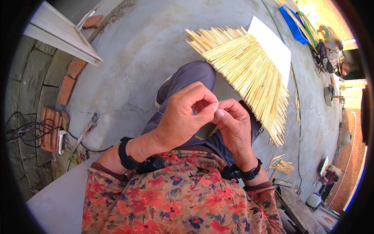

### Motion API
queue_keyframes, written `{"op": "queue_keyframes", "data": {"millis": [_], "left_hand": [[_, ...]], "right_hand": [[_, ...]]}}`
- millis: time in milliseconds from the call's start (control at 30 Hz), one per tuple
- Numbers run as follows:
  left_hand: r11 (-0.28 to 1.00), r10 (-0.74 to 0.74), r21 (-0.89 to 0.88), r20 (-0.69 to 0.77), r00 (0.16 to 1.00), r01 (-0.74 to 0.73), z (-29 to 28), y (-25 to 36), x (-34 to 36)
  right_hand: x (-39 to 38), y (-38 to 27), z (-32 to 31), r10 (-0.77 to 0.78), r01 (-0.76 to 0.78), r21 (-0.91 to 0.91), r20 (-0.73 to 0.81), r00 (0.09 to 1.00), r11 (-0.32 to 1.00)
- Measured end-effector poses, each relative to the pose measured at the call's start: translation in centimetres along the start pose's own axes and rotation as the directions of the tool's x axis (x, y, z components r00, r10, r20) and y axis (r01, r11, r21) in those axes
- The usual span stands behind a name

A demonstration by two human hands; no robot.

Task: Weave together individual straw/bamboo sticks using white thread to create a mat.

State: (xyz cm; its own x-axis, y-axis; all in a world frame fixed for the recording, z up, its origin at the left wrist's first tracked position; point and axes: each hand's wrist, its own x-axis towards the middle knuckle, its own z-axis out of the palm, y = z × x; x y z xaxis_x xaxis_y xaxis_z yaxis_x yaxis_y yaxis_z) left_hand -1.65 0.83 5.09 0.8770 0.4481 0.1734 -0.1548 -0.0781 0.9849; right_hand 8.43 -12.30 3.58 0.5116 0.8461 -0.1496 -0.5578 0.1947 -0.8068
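Note:
Above my lap, my left hand [191, 107] and my right hand [233, 124] meet, both closed in a pinch with fingertips nearly touching. Between the fingertips shows the end of a thin pale strand [220, 101], too small to tell if it is thread or something stiffer. Most of it is hidden by the fingers. Just beyond my right hand, a fan-shaped bundle of straw-coloured stalks [249, 68], laid side by side in a mat, slants across my right knee. It rests partly over a white board [272, 46].
Short cut stalks [283, 167] lie on the concrete floor at right, near a wooden bench [298, 204]. A green hose [299, 156] runs along the floor. Bricks [66, 89], a black cable [37, 126] and a white panel [64, 33] stand at left. A blue crate [293, 24] is far right.

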Motion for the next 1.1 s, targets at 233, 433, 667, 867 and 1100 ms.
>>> {"op": "queue_keyframes", "data": {"millis": [233,433,667,867,1100], "left_hand": [[1.000,-0.012,-0.014,-0.004,1.000,0.012,0.06,0.01,-0.11],[1.000,-0.013,-0.013,0.005,1.000,0.013,0.03,0.04,-0.17],[0.998,-0.042,-0.047,0.011,0.999,0.043,0.08,-0.12,-0.23],[0.999,-0.031,-0.037,0.013,0.999,0.031,0.01,0.07,-0.27],[0.998,-0.048,-0.035,0.025,0.999,0.049,0.08,0.05,-0.32]], "right_hand": [[-0.08,-0.05,0.18,0.000,0.000,0.000,-0.005,1.000,1.000],[-0.13,0.00,0.16,0.000,0.000,-0.006,-0.008,1.000,1.000],[-0.14,0.08,0.02,-0.016,0.017,-0.029,0.012,1.000,0.999],[-0.08,0.11,0.03,-0.013,0.013,0.012,-0.007,1.000,1.000],[-0.20,0.06,-0.03,-0.017,0.017,-0.014,-0.003,1.000,1.000]]}}
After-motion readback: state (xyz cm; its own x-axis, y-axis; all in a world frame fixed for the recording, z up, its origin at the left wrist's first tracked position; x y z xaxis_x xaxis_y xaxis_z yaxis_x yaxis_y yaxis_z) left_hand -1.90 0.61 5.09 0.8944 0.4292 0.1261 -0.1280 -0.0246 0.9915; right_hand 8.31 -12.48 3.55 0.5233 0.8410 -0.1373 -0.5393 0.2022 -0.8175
